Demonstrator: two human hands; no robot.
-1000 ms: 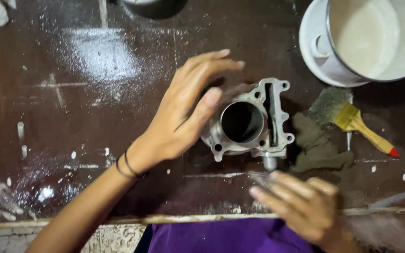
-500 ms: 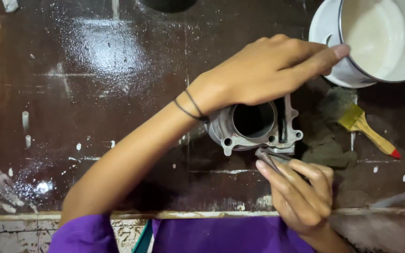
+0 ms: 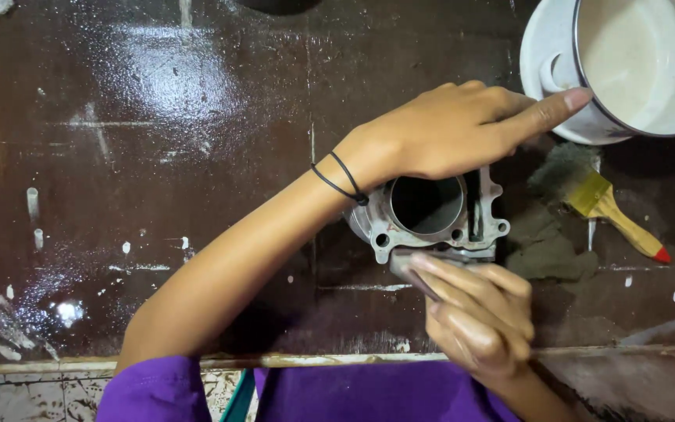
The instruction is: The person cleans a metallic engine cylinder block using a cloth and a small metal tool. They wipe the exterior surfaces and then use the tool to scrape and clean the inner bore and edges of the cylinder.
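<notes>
We see a grey metal cylinder block (image 3: 439,215), a yellow-handled, red-tipped brush (image 3: 615,219), a white pot (image 3: 626,66) and a white-speckled dark brown worktop (image 3: 158,156).
</notes>
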